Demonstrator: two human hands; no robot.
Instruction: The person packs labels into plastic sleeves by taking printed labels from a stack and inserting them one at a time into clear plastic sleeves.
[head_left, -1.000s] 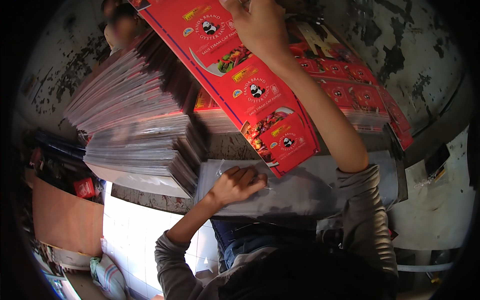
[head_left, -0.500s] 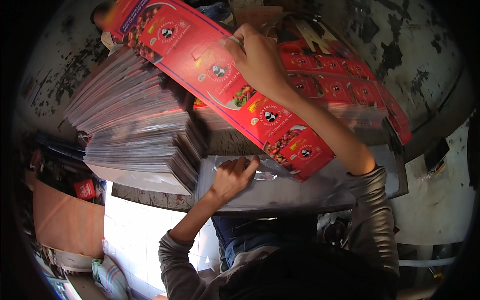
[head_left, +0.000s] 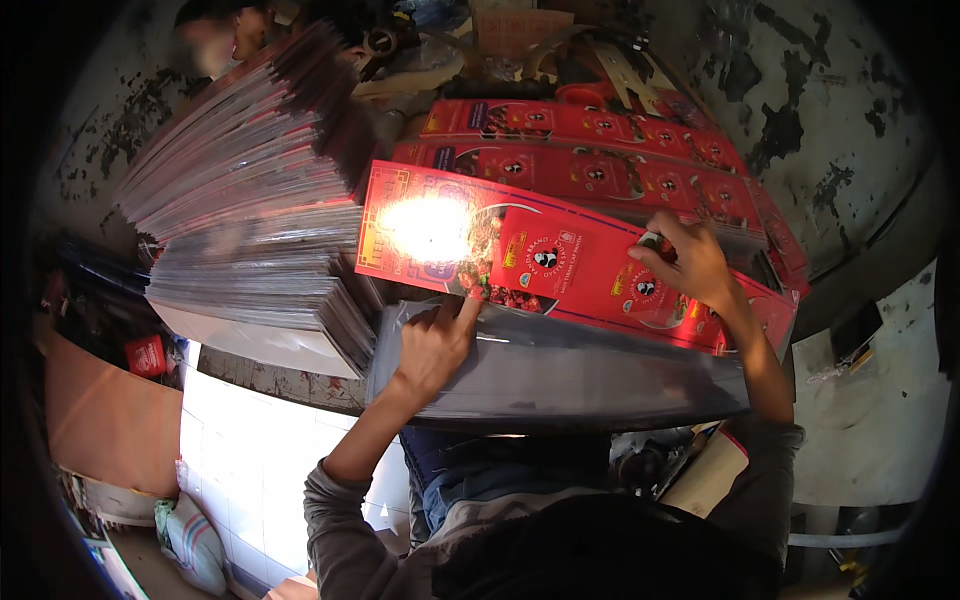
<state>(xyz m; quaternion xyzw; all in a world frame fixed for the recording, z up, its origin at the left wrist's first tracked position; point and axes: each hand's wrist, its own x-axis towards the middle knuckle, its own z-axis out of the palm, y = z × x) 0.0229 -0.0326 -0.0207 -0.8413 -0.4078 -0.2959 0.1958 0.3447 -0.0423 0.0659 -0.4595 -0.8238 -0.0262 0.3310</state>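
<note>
My right hand [head_left: 692, 265] pinches a long red printed cardboard strip [head_left: 590, 262] between thumb and fingers, on its right half. Slightly tilted, the strip spans the front of the workbench, its left end shining with glare. Under it and closer to me lies a flat pile of clear plastic sleeves [head_left: 600, 375]. My left hand [head_left: 437, 345] rests over this pile's left end, fingers curled, the index fingertip against the strip's lower edge. Whatever those fingers pinch is hidden.
Left of the pile stand tall stacks of sleeved strips [head_left: 255, 280], fanned out. Behind the held strip lie rows of red strips [head_left: 600, 160]. A person [head_left: 215, 45] is at the far left. An orange-brown board [head_left: 110, 420] and a white sack [head_left: 195, 545] stand at lower left.
My right hand has lowered the strip and swung it from steeply slanted to nearly level, its left end coming down toward me. My left hand has moved slightly left, to the strip's lower edge.
</note>
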